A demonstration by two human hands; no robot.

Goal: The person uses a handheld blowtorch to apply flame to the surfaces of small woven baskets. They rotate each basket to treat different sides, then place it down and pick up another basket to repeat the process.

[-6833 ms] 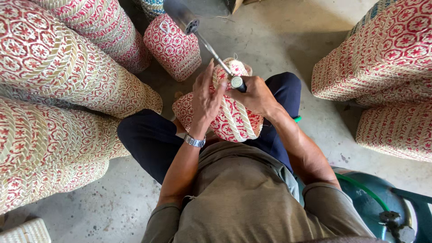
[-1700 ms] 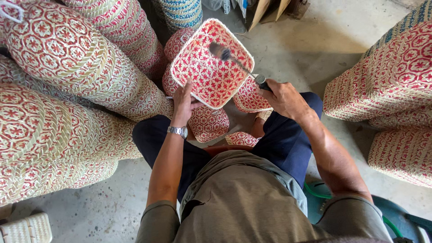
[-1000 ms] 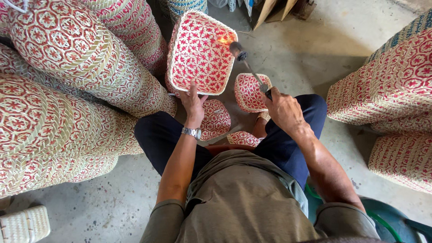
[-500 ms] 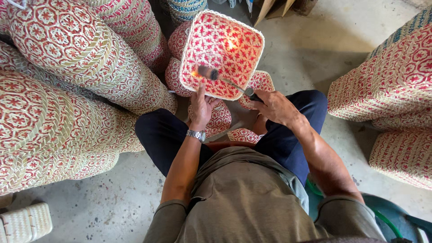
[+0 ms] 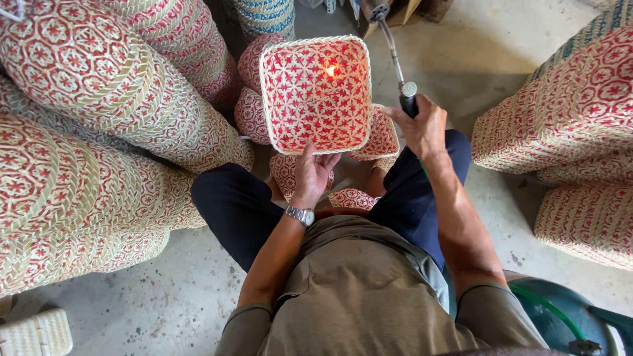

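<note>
Left hand (image 5: 312, 177) clamped on the near rim of a square woven basket (image 5: 316, 92), thumb over the edge, fingers behind it; the basket is tipped up so its red-and-cream inside faces the camera, and a small orange glow (image 5: 331, 69) burns on the weave, up and to the right of that grip. Right hand (image 5: 422, 125) closed around the dark handle of a gas torch (image 5: 393, 49) — just to the right of the basket, knuckles level with its lower corner; the thin metal tube runs up and away from the fist, its nozzle head above the basket's top right corner, clear of the rim. A wristwatch (image 5: 301, 215) sits just below the left grip. Behind the held basket, smaller patterned baskets (image 5: 254, 112) crowd at the person's knees; one peeks out between the two hands. Further left, big stacks of red woven baskets (image 5: 79, 132) lie on their sides; right of the torch hand, well apart, another pile (image 5: 567, 125) on the concrete floor (image 5: 475, 59). Below the right elbow, a green hose (image 5: 547, 310) crosses a dark teal object — what it is, I can't tell.
</note>
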